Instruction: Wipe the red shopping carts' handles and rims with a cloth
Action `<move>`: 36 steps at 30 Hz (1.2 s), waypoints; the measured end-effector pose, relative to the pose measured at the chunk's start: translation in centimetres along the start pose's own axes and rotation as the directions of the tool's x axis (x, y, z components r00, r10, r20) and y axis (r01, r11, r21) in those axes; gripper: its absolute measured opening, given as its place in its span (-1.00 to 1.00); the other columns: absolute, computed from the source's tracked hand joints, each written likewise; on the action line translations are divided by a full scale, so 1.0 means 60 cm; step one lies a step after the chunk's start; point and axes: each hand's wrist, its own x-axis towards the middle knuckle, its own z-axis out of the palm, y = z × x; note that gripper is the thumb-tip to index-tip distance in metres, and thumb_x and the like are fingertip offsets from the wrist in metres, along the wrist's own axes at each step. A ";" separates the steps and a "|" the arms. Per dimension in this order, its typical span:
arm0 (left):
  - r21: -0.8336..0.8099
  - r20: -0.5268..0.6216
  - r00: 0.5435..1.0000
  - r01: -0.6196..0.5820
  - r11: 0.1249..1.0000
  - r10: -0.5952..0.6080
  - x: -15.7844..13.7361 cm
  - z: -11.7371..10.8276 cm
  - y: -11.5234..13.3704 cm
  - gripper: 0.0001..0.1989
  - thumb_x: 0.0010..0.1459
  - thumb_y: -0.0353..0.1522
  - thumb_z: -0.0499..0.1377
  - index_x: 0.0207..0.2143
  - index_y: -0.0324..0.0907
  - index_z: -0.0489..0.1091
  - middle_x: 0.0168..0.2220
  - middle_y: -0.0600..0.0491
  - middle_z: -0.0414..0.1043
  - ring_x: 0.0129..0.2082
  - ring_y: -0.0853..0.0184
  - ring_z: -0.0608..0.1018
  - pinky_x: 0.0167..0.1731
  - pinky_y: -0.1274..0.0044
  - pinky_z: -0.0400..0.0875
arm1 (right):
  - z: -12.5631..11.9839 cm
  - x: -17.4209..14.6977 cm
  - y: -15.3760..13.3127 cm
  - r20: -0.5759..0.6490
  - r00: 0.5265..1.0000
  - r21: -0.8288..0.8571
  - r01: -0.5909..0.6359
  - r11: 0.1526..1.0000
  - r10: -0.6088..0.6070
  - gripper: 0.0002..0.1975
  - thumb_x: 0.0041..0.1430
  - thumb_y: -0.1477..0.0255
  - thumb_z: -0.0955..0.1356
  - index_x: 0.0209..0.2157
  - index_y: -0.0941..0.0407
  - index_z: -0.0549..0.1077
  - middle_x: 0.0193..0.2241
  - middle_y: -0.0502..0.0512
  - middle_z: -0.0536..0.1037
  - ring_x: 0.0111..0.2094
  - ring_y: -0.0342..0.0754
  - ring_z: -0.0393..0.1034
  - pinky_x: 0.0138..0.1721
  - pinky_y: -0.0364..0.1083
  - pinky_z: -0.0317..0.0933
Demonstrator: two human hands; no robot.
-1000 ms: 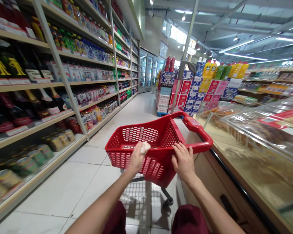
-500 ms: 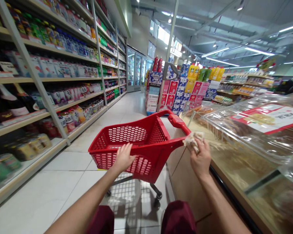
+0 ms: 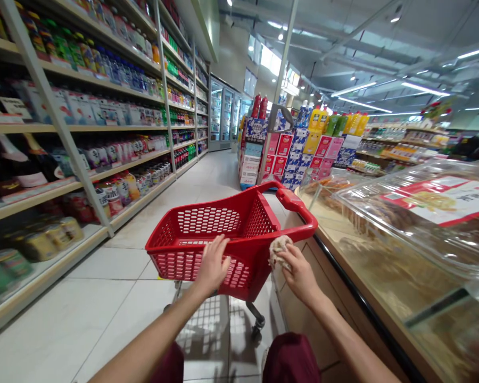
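A red plastic shopping cart with a perforated basket stands sideways in front of me, its curved handle to the right. My left hand lies at the near side of the basket, fingers stretched out over the rim and thumb apart. Whether it presses on the cart is hard to tell. My right hand pinches a crumpled off-white cloth. The cloth touches the side of the cart just below where the handle begins. Looking in from above, I see the inner mesh walls of the basket.
Drink shelves line the left side of the aisle. On the right, a display counter carries clear plastic food boxes. Stacked cartons with bottles on top stand ahead, and glass-door fridges are farther back.
My right hand has moved left with the cloth, from the cart's handle to the side below it. My left hand has slid a little to the right along the basket rim.
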 end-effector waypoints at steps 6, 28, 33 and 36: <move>-0.644 0.204 0.970 0.234 0.728 -0.131 -0.045 0.058 0.122 -0.80 0.00 -0.33 0.01 -0.40 -0.22 0.38 -0.44 0.06 0.43 -0.40 0.37 0.45 -0.35 0.54 0.35 | 0.005 0.001 -0.079 -0.047 0.985 0.335 -0.141 0.932 0.166 -0.73 -0.02 0.52 0.25 -0.22 0.10 0.39 -0.13 0.16 0.40 -0.03 0.01 0.26 -0.01 0.01 0.15; 0.391 0.200 0.964 0.086 0.916 -0.176 0.052 -0.051 -0.106 -0.40 -0.15 -0.53 -0.01 0.05 -0.23 0.11 0.13 -0.10 0.08 0.14 0.19 0.11 0.08 0.26 0.03 | 0.061 0.031 0.074 -0.066 0.977 -0.178 0.186 0.966 -0.201 -0.61 0.10 0.61 0.14 -0.08 0.10 0.38 -0.04 0.17 0.38 0.04 -0.03 0.19 -0.02 0.05 0.19; 0.436 0.227 0.960 0.048 0.899 -0.161 0.062 -0.051 -0.113 -0.41 -0.12 -0.53 -0.04 0.06 -0.27 0.10 0.10 -0.09 0.12 0.10 0.24 0.15 0.06 0.40 0.10 | 0.009 0.120 0.085 -0.431 0.898 -0.236 -0.016 0.972 -0.090 -0.58 0.10 0.57 0.17 0.03 0.22 0.26 0.14 0.26 0.10 0.17 0.09 -0.09 0.12 0.16 -0.07; 0.451 0.223 0.958 0.060 0.890 -0.177 0.065 -0.052 -0.112 -0.42 -0.12 -0.54 -0.05 0.04 -0.25 0.13 0.06 -0.08 0.16 0.06 0.23 0.20 0.01 0.40 0.15 | 0.043 0.104 0.093 -0.302 0.941 -0.285 0.061 0.957 -0.150 -0.64 0.12 0.60 0.13 -0.08 0.25 0.37 0.02 0.32 0.30 0.13 0.09 0.02 0.07 0.16 0.02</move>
